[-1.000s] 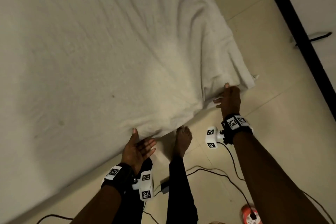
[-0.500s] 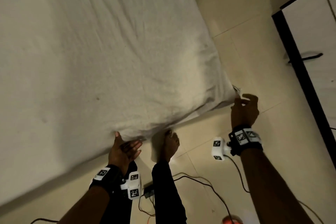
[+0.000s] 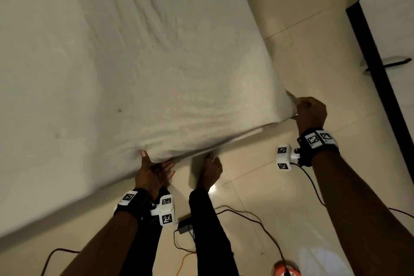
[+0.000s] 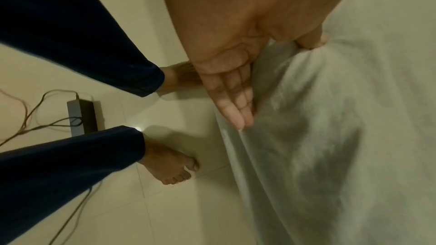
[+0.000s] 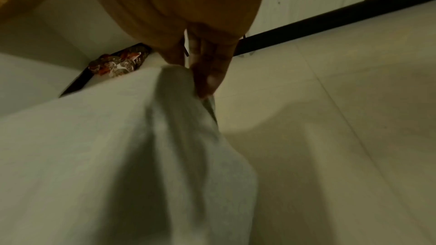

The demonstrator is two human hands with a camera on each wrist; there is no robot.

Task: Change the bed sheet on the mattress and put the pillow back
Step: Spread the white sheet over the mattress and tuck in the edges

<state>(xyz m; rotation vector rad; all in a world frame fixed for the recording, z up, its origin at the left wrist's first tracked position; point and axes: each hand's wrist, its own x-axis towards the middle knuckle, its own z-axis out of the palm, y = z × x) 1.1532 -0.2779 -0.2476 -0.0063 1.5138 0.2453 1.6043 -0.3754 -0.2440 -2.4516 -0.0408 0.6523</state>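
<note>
**One sheet, two hands on its near edge**

One white bed sheet (image 3: 139,56) covers the mattress, which sits low on the tiled floor (image 3: 313,56); the sheet's near edge is lifted clear of the floor. The fabric appears light, soft and limp: it creases at each hold and hangs between them. It is judged best taken at a corner or along the hem, where a pinch gathers enough cloth to resist slipping.

The right hand (image 3: 310,113) holds the sheet's corner, fingers curled around a bunched fold, with the thumb opposing in the right wrist view. The left hand (image 3: 154,172) pinches the edge further along: the thumb presses on top of the fabric, while the fingers (image 4: 232,103) lie straight beneath it.

Counts: one sheet, two hands, two bare feet on the floor. One dark adapter box (image 4: 82,116) lies near the feet with several cables attached. One patterned item (image 5: 118,63) shows at the far end of the mattress; whether it is the pillow cannot be told.
</note>
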